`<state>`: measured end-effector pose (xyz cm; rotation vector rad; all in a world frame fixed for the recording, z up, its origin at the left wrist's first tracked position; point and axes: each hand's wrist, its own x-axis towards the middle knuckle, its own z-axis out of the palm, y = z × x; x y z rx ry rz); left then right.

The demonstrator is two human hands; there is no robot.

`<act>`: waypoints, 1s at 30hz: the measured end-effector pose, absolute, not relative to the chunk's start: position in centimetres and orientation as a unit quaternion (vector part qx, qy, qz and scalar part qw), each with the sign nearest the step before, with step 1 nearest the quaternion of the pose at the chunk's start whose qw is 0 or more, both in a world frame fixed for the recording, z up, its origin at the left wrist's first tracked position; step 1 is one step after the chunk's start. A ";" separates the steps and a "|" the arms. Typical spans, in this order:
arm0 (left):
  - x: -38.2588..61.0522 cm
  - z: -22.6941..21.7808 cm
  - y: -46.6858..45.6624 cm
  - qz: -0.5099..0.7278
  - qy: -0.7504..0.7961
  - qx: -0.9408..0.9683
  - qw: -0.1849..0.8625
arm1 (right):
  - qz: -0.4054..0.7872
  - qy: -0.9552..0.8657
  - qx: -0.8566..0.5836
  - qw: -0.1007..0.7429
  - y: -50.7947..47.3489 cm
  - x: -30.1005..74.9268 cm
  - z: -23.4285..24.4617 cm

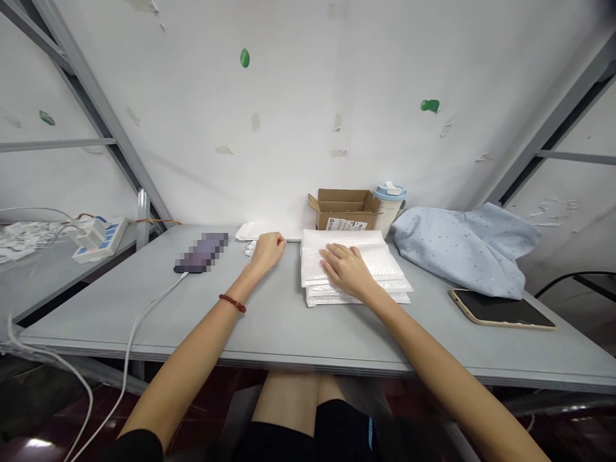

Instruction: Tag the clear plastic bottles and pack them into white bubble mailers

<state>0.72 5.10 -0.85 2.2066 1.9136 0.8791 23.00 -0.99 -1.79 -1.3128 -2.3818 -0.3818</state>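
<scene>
My right hand (345,268) lies flat, fingers stretched out, on top of a stack of white bubble mailers (380,260) at the middle of the grey table (269,321). My left hand (266,249) is curled closed just left of the stack, over small white items (249,248) that it partly hides; I cannot tell what it grips. A red bead bracelet (233,303) sits on my left wrist. A flat white packet (247,231) lies just beyond the left hand.
An open cardboard box (342,209) and a white cup with a blue lid (389,206) stand behind the stack. A light blue cloth (462,247) and a tablet (503,308) lie right. A phone (202,253) with a white cable (129,346) and a power strip (100,238) lie left.
</scene>
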 end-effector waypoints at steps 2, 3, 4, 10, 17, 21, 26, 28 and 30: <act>0.3 -0.7 6.5 0.207 0.622 0.755 -0.021 | -0.133 -0.850 -0.472 0.192 -1.0 23.0 -1.8; 0.1 -0.6 7.2 0.188 0.621 0.760 -0.028 | -0.132 -0.850 -0.474 0.190 -1.0 23.0 -1.7; 0.0 -0.5 7.9 0.174 0.620 0.764 -0.031 | -0.130 -0.850 -0.475 0.188 -1.0 22.9 -1.7; -0.2 -0.4 10.6 0.125 0.620 0.774 -0.031 | -0.122 -0.850 -0.477 0.188 -1.1 22.8 -1.6; 0.0 -1.2 11.6 0.110 0.620 0.776 -0.038 | -0.116 -0.851 -0.478 0.186 -1.3 22.8 -1.5; -0.1 -1.3 12.0 0.120 0.628 0.768 -0.031 | -0.120 -0.850 -0.476 0.189 -1.3 22.8 -1.5; -0.3 -1.2 12.1 0.154 0.647 0.747 -0.009 | -0.123 -0.851 -0.476 0.185 -1.3 22.7 -1.4; -0.4 -1.0 12.1 0.179 0.650 0.738 -0.010 | -0.126 -0.850 -0.476 0.186 -1.3 22.7 -1.5; -0.4 -0.8 12.1 0.206 0.651 0.730 -0.015 | -0.131 -0.850 -0.475 0.189 -1.3 22.8 -1.5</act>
